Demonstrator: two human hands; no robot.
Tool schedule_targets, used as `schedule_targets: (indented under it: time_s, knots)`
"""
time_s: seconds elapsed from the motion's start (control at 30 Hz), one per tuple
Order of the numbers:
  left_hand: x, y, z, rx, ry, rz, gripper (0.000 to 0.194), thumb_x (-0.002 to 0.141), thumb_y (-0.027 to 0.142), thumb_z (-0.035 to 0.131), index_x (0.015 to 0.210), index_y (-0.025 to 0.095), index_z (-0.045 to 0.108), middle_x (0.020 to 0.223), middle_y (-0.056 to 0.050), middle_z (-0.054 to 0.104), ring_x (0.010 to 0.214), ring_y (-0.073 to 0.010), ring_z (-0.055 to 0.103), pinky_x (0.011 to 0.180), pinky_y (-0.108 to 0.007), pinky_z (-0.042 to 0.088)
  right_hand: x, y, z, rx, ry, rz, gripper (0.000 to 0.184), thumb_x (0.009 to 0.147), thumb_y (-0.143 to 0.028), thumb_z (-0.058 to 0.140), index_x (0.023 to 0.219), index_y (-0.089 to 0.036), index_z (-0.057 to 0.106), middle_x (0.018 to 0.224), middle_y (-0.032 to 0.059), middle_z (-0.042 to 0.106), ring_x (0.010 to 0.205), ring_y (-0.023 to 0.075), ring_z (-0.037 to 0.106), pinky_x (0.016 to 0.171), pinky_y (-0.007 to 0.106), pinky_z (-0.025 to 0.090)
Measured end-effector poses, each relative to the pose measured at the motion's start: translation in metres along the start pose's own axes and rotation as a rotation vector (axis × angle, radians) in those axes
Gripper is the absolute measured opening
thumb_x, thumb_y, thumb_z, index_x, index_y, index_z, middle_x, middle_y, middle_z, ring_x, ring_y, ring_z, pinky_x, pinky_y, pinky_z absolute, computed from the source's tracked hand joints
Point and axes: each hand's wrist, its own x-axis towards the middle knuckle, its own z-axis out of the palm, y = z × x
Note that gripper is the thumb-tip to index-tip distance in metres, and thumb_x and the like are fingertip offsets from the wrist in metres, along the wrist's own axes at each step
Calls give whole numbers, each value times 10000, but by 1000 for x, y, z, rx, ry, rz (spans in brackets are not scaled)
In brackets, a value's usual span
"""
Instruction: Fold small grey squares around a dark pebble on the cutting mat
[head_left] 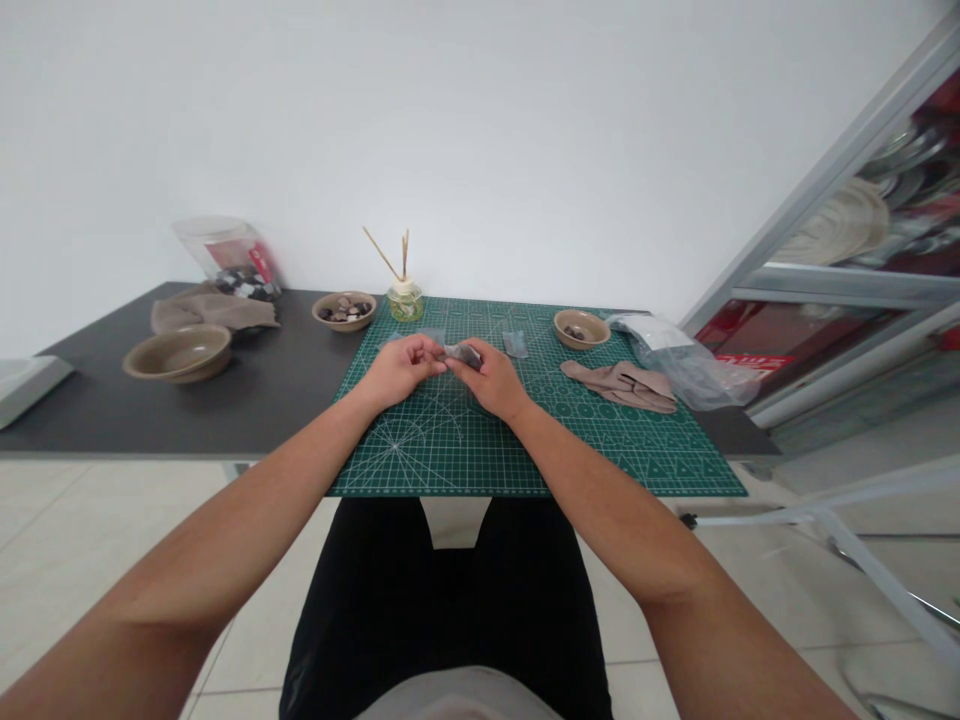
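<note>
Small packet (pixel 463 354): between front and back edges of worktop (pixel 277 410) | Left hand (pixel 403 371): pinching its left end | Right hand (pixel 493 380): gripping its right | Judged light, soft-skinned, slippery; hold by ends

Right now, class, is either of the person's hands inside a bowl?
No, the left hand and right hand meet at a small packet over the green mat, apart from the bowls.

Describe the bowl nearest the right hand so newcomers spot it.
On the green mat, look past the right hand toward the far right corner. The tan bowl there holds a few dark pieces; unlike the other two bowls, it stands on the mat.
</note>
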Motion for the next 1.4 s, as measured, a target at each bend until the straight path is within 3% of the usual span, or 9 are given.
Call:
schedule_targets:
  time_s: [0.37, 1.27, 1.4]
  knots:
    - [0, 2, 0, -34, -15, -12, 241, 706, 334, 731, 819, 181, 584, 560, 62, 485, 496, -91, 434, 497, -234, 314, 1, 1, 0, 87, -43, 19, 227, 866, -427, 607, 961, -223, 634, 874, 4, 663, 791, 162, 585, 772, 294, 450]
    - [2, -7, 1, -40, -42, -22, 285, 734, 369, 740, 894, 175, 606, 573, 74, 468, 482, -75, 397, 477, -216, 286, -2, 1, 0, 67, 16, 53, 220, 821, -437, 644, 862, -223, 617, 726, -32, 594, 673, 141, 531, 666, 270, 413]
    - [1, -2, 2, -45, -22, 13, 283, 736, 337, 733, 926, 170, 606, 625, 65, 496, 527, -77, 436, 509, -215, 339, 0, 3, 0, 49, 42, 45, 225, 853, -448, 609, 866, -223, 614, 733, -27, 591, 674, 143, 530, 667, 269, 410]
